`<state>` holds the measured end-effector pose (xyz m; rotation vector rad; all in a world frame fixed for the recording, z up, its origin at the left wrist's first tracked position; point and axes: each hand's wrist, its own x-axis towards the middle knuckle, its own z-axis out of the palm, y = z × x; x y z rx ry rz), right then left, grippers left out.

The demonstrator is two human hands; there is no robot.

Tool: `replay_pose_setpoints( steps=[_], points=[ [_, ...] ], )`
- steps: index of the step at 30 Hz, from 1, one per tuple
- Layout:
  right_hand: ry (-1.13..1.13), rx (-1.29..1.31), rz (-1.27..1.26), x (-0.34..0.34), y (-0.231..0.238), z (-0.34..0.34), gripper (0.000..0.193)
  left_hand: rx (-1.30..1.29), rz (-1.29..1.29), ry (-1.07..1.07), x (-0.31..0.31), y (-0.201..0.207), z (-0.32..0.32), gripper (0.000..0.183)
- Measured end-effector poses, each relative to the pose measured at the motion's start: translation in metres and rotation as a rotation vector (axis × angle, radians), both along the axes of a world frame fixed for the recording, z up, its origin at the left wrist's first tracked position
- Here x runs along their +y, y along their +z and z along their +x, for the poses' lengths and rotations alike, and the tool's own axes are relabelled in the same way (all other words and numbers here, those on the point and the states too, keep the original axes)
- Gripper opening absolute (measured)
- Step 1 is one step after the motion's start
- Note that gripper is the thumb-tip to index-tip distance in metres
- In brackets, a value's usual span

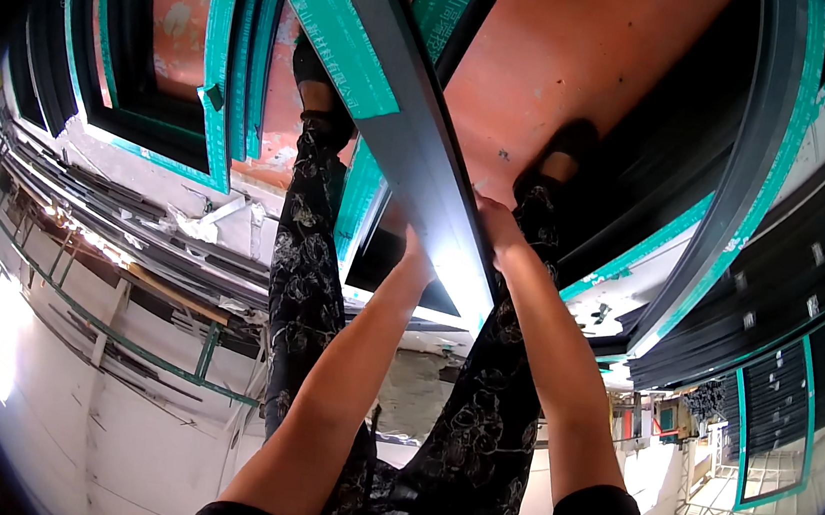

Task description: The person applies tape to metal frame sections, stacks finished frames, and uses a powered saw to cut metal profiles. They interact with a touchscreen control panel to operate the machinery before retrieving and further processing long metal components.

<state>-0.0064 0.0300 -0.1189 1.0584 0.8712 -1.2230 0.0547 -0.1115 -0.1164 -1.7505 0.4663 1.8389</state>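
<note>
A long dark grey window-frame profile (422,163) slants from the top left down to the middle, its upper part covered in green protective film (330,33). Bright light glares off its bare lower end. My left hand (417,256) grips the left edge near that end, with the fingers tucked out of sight beneath. On the opposite edge, a little higher, my right hand (498,228) closes around the profile; its fingertips are partly hidden. Another green-filmed frame piece (365,187) lies under the profile, beside my left leg.
Black frames with green film (220,56) stand at the left over an orange-red floor (575,48). A large curved-looking green-edged frame (756,193) rises on the right. Dark profiles lie stacked along the left wall (164,231) and at far right (804,259). My feet (566,153) flank the profile.
</note>
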Motion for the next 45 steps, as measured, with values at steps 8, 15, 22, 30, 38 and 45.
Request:
replay_pose_setpoints(
  steps=[8,15,22,30,38,45],
  points=[
    [0.487,1.013,0.576,-0.030,0.118,0.030,0.092,-0.051,-0.065,0.051,0.010,-0.003,-0.003,0.067],
    [0.598,1.024,0.633,-0.032,0.113,0.040,0.094,0.026,-0.182,-0.370,-0.063,0.062,-0.004,0.040],
    [0.564,0.801,0.436,-0.012,0.128,0.015,0.084,0.106,-0.289,-0.645,-0.017,0.173,-0.015,0.042],
    [-0.143,0.117,0.237,0.033,0.151,0.020,0.049,0.428,-0.460,-1.111,0.052,0.172,-0.017,0.032],
    [0.043,0.348,0.443,0.078,0.038,0.018,0.060,-0.020,-0.431,-0.825,-0.028,0.119,-0.030,0.042],
    [0.436,0.491,-0.297,-0.012,-0.056,-0.012,0.045,0.089,0.290,-0.077,-0.059,-0.027,-0.005,0.036]
  ],
)
